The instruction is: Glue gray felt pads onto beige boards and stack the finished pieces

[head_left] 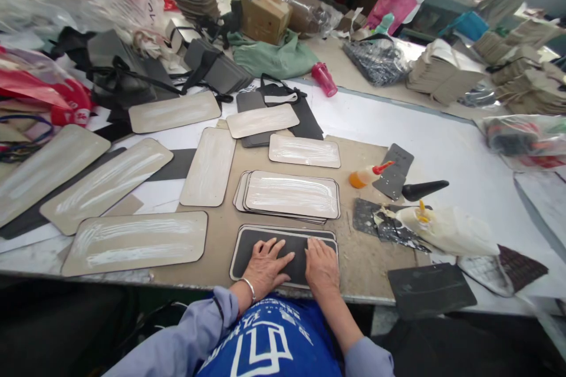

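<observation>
Cluttered worktable (420, 129), dark panel (298, 244) under both hands (265, 268) (322, 268)

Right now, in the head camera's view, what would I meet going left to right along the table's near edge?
White-streaked beige panel → left hand → right hand → flat dark sheet.

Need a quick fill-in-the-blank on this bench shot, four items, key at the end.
1. The left hand and right hand both touch the dark panel; the bracelet is on the ___ wrist.
2. The white-printed garment across the person's front is ___.
3. The bottle with orange contents has a ___ tip.
4. Of the two hands, that bottle lies nearer the ___ one.

Missing words: left; blue; red; right.
</observation>
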{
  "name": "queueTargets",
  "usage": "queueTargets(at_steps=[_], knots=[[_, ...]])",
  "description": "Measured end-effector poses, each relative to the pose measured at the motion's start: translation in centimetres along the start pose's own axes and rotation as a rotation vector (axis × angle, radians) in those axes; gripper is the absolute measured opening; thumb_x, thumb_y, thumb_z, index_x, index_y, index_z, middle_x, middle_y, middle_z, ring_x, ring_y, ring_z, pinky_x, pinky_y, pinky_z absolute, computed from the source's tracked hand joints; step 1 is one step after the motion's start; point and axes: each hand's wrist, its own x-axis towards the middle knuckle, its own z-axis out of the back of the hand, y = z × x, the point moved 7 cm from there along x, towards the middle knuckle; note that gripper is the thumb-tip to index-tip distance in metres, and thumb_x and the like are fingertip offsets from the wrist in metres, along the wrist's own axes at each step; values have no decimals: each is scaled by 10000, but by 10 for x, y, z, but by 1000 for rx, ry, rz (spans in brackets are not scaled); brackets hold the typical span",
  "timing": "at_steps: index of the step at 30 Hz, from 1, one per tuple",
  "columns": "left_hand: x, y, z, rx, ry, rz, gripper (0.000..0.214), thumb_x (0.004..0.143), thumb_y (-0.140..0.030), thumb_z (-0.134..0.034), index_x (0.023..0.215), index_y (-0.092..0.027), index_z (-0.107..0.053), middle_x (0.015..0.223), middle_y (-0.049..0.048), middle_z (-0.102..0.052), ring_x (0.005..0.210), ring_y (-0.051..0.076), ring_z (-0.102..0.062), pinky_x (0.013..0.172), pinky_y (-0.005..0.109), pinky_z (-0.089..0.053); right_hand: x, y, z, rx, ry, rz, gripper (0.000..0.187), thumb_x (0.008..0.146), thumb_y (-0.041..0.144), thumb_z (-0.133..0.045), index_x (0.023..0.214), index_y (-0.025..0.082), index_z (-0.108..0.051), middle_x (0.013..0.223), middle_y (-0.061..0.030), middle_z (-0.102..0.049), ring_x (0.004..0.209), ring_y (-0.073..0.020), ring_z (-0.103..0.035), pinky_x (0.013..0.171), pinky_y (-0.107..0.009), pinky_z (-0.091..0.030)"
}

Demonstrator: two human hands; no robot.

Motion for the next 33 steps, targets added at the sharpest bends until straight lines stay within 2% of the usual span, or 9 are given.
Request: queueTargets(at_steps=[6,10,13,17,21,24,27,30,33], knots=[[2,3,-1,-15,6,-49,526,740,-512,-570,1236,-374,-465,1343,87,-437,1218,313,-356,952,515,-246,3,4,2,-59,-27,-66,321,887,178,-355,1045,71,-614,1045,-162,-643,1010,-227,-564,898,-356,-374],[2,6,0,-24,15,-81,585,739,-532,-557,1284,-400,-392,1346,81,-429,1213,317,-351,951,525,-241,23,32,3,135,2,-47,317,908,246,-345,1101,122,-564,1004,-111,-649,945,-181,-571,843,-299,-414],[2,8,0,-49,22,-98,603,739,-558,-536,1297,-413,-364,1340,80,-435,1202,317,-359,946,527,-251,38,33,1,213,-3,-134,258,908,309,-359,966,174,-571,892,-73,-639,851,-173,-565,769,-284,-431],[5,11,2,-123,48,-80,570,728,-559,-549,1263,-418,-415,1327,85,-447,1201,324,-361,948,545,-256,48,14,-12,96,80,-202,253,903,267,-357,716,208,-517,708,-34,-598,710,-169,-554,659,-267,-405],[4,11,9,-194,13,-49,496,721,-542,-569,1193,-406,-501,1286,70,-486,1170,320,-390,939,547,-296,37,-41,-8,54,98,-383,227,882,258,-361,705,208,-494,689,-40,-599,667,-177,-561,596,-274,-365],[5,12,20,-251,-107,-23,455,744,-452,-587,1182,-348,-522,1177,68,-550,1074,268,-470,898,477,-393,25,-92,-1,157,118,-570,240,870,341,-357,708,216,-483,648,-17,-581,580,-158,-534,527,-261,-319],[8,33,44,-322,-388,96,306,840,-327,-459,1111,-227,-559,1048,86,-580,988,204,-527,872,385,-457,26,-128,6,152,105,-685,304,866,390,-315,682,219,-488,613,-15,-557,527,-153,-481,503,-265,-276],[9,73,71,-320,-719,371,284,847,-311,-412,1050,-173,-556,1035,108,-552,1021,221,-515,927,412,-433,47,-138,9,166,1,-615,345,876,380,-278,745,197,-540,696,-49,-582,635,-173,-512,565,-273,-327],[17,111,80,-318,-781,619,304,805,-278,-423,1038,-141,-564,1021,132,-545,1024,254,-512,931,443,-420,69,-128,5,151,-57,-427,353,882,304,-278,888,149,-595,807,-92,-606,797,-195,-528,707,-291,-371]])
